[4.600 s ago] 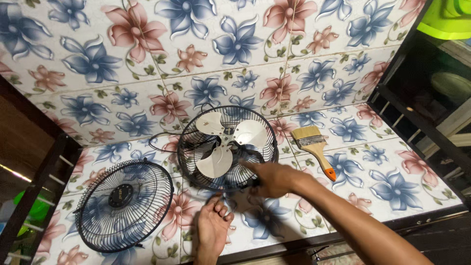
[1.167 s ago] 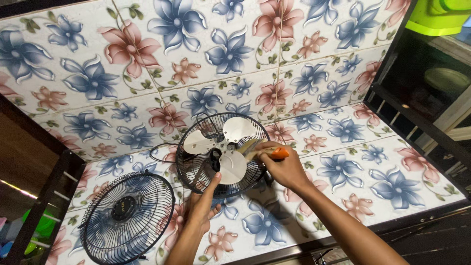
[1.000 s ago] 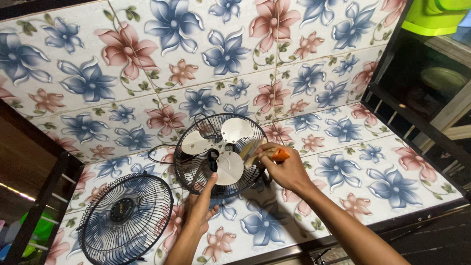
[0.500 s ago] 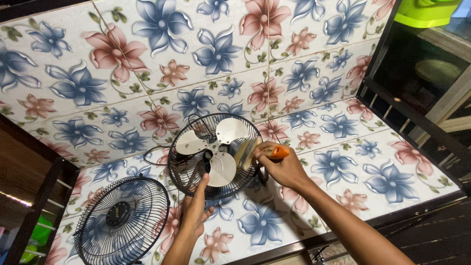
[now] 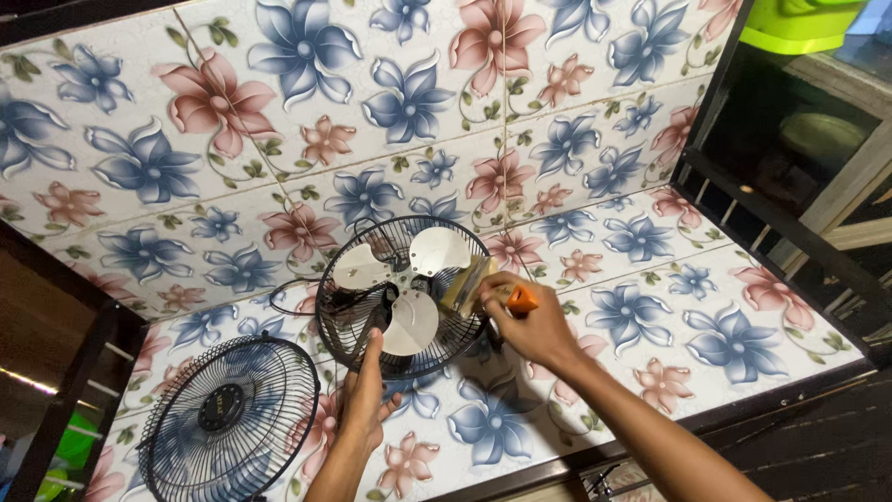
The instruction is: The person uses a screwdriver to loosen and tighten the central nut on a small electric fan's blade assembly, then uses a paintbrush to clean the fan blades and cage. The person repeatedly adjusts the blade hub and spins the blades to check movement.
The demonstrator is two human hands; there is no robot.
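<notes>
A small fan [image 5: 401, 296] with three pale blades lies face up on the flowered tile floor, sitting in its black rear wire guard with the front cover off. My right hand [image 5: 525, 321] grips a paintbrush [image 5: 483, 286] with an orange handle, its bristles resting against the right side of the fan near a blade. My left hand [image 5: 364, 402] reaches up from below and its fingers touch the guard's lower rim beside the bottom blade. The detached black front guard [image 5: 228, 429] lies flat to the lower left.
A black cord [image 5: 288, 286] runs from the fan's left side. A dark metal railing [image 5: 790, 232] borders the right, with a lime green object [image 5: 799, 23] above it. A dark frame [image 5: 65, 390] stands at the left edge.
The paintbrush, earlier lying on the floor right of the fan, is now in my right hand at the blades. My left hand has moved up onto the guard's rim.
</notes>
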